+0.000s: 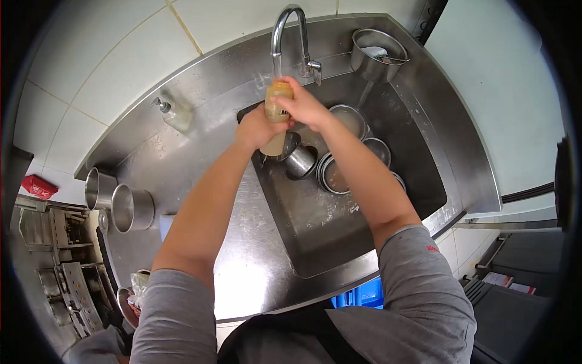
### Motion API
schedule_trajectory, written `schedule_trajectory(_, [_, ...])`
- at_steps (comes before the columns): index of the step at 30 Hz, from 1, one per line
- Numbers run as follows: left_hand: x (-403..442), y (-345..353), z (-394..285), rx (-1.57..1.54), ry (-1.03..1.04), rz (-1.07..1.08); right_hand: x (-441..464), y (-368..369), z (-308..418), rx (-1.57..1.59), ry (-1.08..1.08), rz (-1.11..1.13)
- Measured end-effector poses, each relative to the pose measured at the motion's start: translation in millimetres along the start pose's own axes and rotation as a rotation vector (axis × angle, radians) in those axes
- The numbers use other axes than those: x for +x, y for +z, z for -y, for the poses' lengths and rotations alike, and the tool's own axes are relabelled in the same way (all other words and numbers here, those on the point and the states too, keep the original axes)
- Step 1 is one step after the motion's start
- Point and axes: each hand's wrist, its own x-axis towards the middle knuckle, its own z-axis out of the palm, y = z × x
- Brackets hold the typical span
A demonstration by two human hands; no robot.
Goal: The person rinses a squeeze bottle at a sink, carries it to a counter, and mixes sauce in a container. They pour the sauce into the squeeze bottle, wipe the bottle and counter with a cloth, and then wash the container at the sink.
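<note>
A yellowish, translucent plastic bottle [275,144] with a small dark label is held tilted beneath the chrome faucet [288,27]. My left hand [257,127] is wrapped round its middle from the left. From the right, my right hand [302,107] grips its upper part, near the faucet's mouth. Water runs from the spout onto the bottle's upper end. Just below the bottle, a metal pot [299,162] lies on its side in the sink [303,242]. My fingers hide part of the bottle.
Several round metal containers [334,176] stand in the sink under my right forearm. A metal pot with utensils [376,64] is at the back right corner. On the left counter are a soap pump bottle [176,115] and two metal pots [132,209]. A blue crate [367,294] shows below the counter.
</note>
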Motion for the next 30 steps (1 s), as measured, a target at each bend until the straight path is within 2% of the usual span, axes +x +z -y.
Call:
schedule_trajectory(1, [-1,0,-10,-0.003,-0.002,0.001,0,-7,-4,-0.001,0.003,0.002])
schedule_trajectory(3, [-3,0,-26,0.216,-0.103,-0.086,5,-25,-13,0.042,0.136,-0.004])
schedule_trajectory(4, [-2,0,-28,0.214,-0.11,-0.087,11,-36,-21,0.063,0.202,-0.005])
schedule_trajectory(6, [-2,2,-28,0.279,-0.126,-0.155,38,-61,-42,0.024,0.179,-0.277])
schedule_trajectory(8, [-5,5,-22,0.315,-0.124,-0.178,71,-87,-91,-0.355,0.106,-0.671])
schedule_trajectory(9, [-6,6,-19,0.346,-0.112,-0.202,78,-85,-107,-0.347,0.108,-0.667])
schedule_trajectory(11, [-6,5,-14,0.374,-0.103,-0.214,87,-81,-125,-0.453,0.152,-0.445])
schedule_trajectory(12, [-7,3,-14,0.397,-0.09,-0.224,88,-74,-123,-0.451,0.153,-0.44])
schedule_trajectory(15, [-10,-2,-18,0.339,-0.11,-0.181,95,-60,-123,-0.497,0.07,-0.558])
schedule_trajectory(17, [-11,-1,-15,0.3,-0.078,-0.175,106,-71,-136,-0.882,0.162,-0.964])
schedule_trajectory(18, [-12,0,-14,0.258,-0.043,-0.168,105,-73,-133,-0.877,0.159,-0.962])
schedule_trajectory(20, [-14,1,-12,0.253,0.012,-0.204,101,-77,-112,-0.499,0.061,-0.611])
schedule_trajectory(22, [-17,2,-13,0.237,0.072,-0.236,105,-84,-111,-0.529,0.055,-0.595])
schedule_trajectory(24, [-14,0,-16,0.265,0.085,-0.277,110,-91,-99,-0.233,0.054,-0.537])
schedule_trajectory(25, [-9,-1,-16,0.254,0.086,-0.278,104,-90,-94,-0.244,0.053,-0.537])
schedule_trajectory(26, [-3,-4,-16,0.19,0.053,-0.275,97,-88,-89,-0.085,0.11,-0.492])
schedule_trajectory(28, [0,-5,-13,0.121,0.039,-0.264,55,-63,-50,0.117,0.147,-0.485])
schedule_trajectory(29, [-2,-8,-9,-0.014,0.12,-0.266,23,-43,-31,0.157,0.13,-0.524])
schedule_trajectory(30, [-4,-7,-5,-0.147,0.203,-0.259,-5,-29,-28,0.216,0.125,-0.446])
